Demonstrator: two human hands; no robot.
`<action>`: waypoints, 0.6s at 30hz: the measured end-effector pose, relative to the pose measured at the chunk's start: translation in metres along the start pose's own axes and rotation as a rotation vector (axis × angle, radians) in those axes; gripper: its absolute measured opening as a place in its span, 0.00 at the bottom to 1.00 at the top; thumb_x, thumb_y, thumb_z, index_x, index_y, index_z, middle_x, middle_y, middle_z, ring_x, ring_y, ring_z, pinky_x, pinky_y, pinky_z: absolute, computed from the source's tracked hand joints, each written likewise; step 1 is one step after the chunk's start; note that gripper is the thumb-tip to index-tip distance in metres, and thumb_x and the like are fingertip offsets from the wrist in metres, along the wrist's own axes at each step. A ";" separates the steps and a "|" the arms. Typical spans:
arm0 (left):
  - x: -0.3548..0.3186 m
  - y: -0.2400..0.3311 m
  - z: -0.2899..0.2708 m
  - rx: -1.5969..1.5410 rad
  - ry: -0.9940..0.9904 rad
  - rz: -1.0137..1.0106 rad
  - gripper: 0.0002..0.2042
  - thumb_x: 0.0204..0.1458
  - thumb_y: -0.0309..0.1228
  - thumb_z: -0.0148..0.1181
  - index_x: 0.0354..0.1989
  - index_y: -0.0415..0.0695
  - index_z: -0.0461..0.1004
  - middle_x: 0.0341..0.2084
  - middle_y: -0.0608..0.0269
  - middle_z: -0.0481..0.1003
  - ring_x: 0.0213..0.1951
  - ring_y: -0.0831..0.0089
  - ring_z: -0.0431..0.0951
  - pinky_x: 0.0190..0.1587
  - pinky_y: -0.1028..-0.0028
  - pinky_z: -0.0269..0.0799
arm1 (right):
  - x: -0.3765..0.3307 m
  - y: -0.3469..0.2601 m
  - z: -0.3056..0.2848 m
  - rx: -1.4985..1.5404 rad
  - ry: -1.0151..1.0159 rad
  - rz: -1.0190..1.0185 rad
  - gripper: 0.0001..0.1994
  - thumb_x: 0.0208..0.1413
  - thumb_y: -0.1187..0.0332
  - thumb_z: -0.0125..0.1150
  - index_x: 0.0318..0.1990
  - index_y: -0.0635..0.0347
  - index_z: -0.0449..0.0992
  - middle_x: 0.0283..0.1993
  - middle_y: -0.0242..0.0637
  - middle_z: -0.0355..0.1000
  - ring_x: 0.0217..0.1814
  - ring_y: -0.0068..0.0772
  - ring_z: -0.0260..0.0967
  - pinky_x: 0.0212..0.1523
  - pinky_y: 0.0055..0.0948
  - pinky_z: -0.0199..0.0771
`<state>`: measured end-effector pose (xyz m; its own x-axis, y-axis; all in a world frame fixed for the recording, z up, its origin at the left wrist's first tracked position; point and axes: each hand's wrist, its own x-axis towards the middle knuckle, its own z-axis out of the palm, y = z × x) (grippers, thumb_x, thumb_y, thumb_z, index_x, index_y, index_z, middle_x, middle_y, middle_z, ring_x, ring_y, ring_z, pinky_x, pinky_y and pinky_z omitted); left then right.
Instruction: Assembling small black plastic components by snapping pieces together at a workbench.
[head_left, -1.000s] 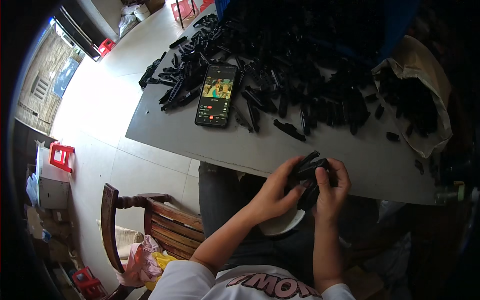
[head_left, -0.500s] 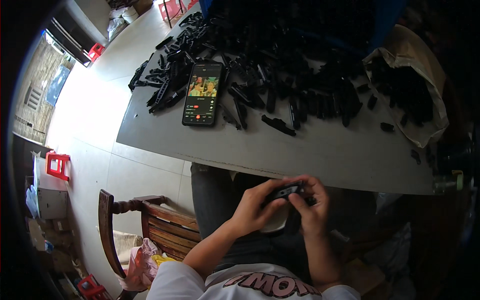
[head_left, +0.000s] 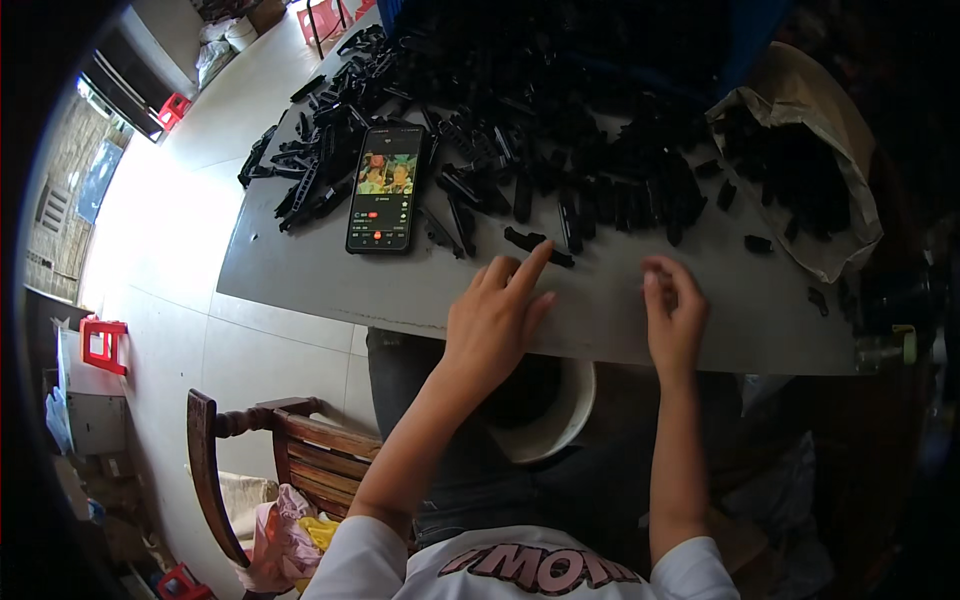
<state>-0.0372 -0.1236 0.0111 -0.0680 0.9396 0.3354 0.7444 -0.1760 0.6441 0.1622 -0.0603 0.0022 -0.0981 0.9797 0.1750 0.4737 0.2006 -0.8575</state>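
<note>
My left hand (head_left: pixel 490 320) reaches over the near edge of the table, its fingers spread. The index fingertip is on or just above a slim black plastic part (head_left: pixel 522 239) lying apart from the heap; whether it touches cannot be told. My right hand (head_left: pixel 677 312) is over the tabletop further right, slightly blurred, with fingers loosely bent and nothing visible between them. Below the table edge, on or by my lap, a white bowl (head_left: pixel 583 415) holds dark contents, partly hidden by my left forearm.
A large heap of black plastic parts (head_left: pixel 480 150) covers the far side of the grey table (head_left: pixel 330 285). A lit phone (head_left: pixel 385 190) lies at left, and a paper sack (head_left: pixel 840 200) of black parts at right. A wooden chair (head_left: pixel 330 445) stands to my left.
Both hands have moved up from my lap to the table and apart. The black part they held between them is no longer in them. The white bowl is now more exposed.
</note>
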 end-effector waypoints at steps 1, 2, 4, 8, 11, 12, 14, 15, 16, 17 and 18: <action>0.008 0.001 0.005 0.107 -0.008 -0.027 0.19 0.48 0.33 0.57 0.50 0.48 0.67 0.31 0.59 0.68 0.33 0.59 0.71 0.32 0.65 0.68 | 0.011 0.003 0.001 -0.002 0.001 -0.005 0.10 0.56 0.73 0.52 0.45 0.61 0.73 0.38 0.35 0.72 0.34 0.20 0.67 0.36 0.21 0.68; 0.013 0.001 0.008 0.215 -0.016 -0.055 0.20 0.47 0.34 0.59 0.49 0.49 0.66 0.31 0.60 0.66 0.31 0.61 0.71 0.30 0.65 0.68 | 0.022 0.006 0.002 -0.161 0.038 -0.135 0.11 0.56 0.74 0.51 0.47 0.61 0.73 0.38 0.35 0.70 0.33 0.22 0.67 0.34 0.22 0.68; 0.017 -0.001 0.009 0.285 -0.041 -0.086 0.18 0.47 0.34 0.59 0.47 0.49 0.66 0.31 0.60 0.66 0.32 0.61 0.72 0.29 0.65 0.68 | 0.037 0.010 0.008 -0.404 0.100 -0.330 0.15 0.55 0.75 0.51 0.50 0.60 0.70 0.38 0.36 0.66 0.30 0.28 0.67 0.31 0.26 0.69; 0.015 -0.013 0.006 0.249 -0.033 -0.146 0.17 0.46 0.32 0.61 0.43 0.45 0.65 0.31 0.58 0.69 0.31 0.62 0.73 0.31 0.68 0.69 | 0.048 0.017 0.017 -0.702 0.048 -0.263 0.15 0.55 0.73 0.53 0.51 0.58 0.69 0.42 0.37 0.65 0.32 0.33 0.69 0.32 0.29 0.71; 0.007 -0.035 0.005 -0.273 0.036 -0.224 0.18 0.46 0.28 0.62 0.45 0.43 0.65 0.31 0.61 0.71 0.31 0.73 0.73 0.32 0.74 0.68 | 0.043 0.019 0.019 -0.688 0.113 -0.308 0.15 0.54 0.70 0.54 0.50 0.58 0.68 0.44 0.37 0.65 0.35 0.36 0.71 0.33 0.32 0.72; 0.006 -0.032 -0.003 -0.475 -0.007 -0.379 0.18 0.47 0.27 0.63 0.45 0.41 0.66 0.32 0.65 0.72 0.34 0.81 0.71 0.36 0.79 0.67 | 0.040 0.015 0.018 -0.693 0.120 -0.298 0.14 0.54 0.70 0.55 0.48 0.58 0.68 0.44 0.38 0.65 0.36 0.37 0.71 0.33 0.33 0.72; 0.001 -0.037 -0.004 -0.562 0.005 -0.352 0.17 0.48 0.28 0.62 0.45 0.40 0.67 0.33 0.66 0.72 0.34 0.81 0.70 0.38 0.79 0.67 | 0.033 0.013 0.018 -0.691 0.121 -0.289 0.13 0.54 0.69 0.55 0.47 0.58 0.68 0.44 0.38 0.65 0.37 0.38 0.72 0.34 0.33 0.73; -0.002 -0.039 -0.007 -0.651 0.024 -0.318 0.17 0.49 0.29 0.62 0.45 0.39 0.67 0.33 0.67 0.72 0.35 0.82 0.70 0.40 0.80 0.66 | 0.030 0.012 0.019 -0.701 0.122 -0.290 0.12 0.54 0.69 0.55 0.46 0.58 0.68 0.44 0.38 0.65 0.37 0.38 0.72 0.33 0.34 0.73; -0.005 -0.038 -0.009 -0.677 0.001 -0.335 0.16 0.49 0.30 0.62 0.45 0.38 0.68 0.33 0.67 0.72 0.35 0.82 0.70 0.42 0.80 0.66 | 0.026 0.013 0.018 -0.711 0.123 -0.293 0.12 0.54 0.68 0.55 0.45 0.58 0.68 0.44 0.39 0.65 0.37 0.38 0.72 0.33 0.34 0.73; -0.008 -0.036 -0.009 -0.703 -0.020 -0.353 0.15 0.50 0.30 0.62 0.44 0.37 0.69 0.33 0.67 0.73 0.35 0.82 0.71 0.43 0.80 0.65 | 0.023 0.015 0.016 -0.699 0.117 -0.302 0.12 0.54 0.68 0.55 0.45 0.58 0.68 0.44 0.39 0.65 0.37 0.38 0.72 0.33 0.34 0.73; -0.010 -0.034 -0.008 -0.739 -0.034 -0.345 0.16 0.51 0.31 0.60 0.46 0.37 0.67 0.31 0.66 0.73 0.36 0.81 0.72 0.43 0.79 0.66 | 0.019 0.019 0.012 -0.688 0.158 -0.354 0.11 0.54 0.70 0.55 0.44 0.59 0.68 0.42 0.37 0.66 0.34 0.33 0.71 0.30 0.30 0.71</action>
<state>-0.0674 -0.1293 -0.0083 -0.1841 0.9827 0.0217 0.0539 -0.0120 0.9985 0.1587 -0.0379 -0.0166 -0.2431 0.8353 0.4931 0.8776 0.4059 -0.2550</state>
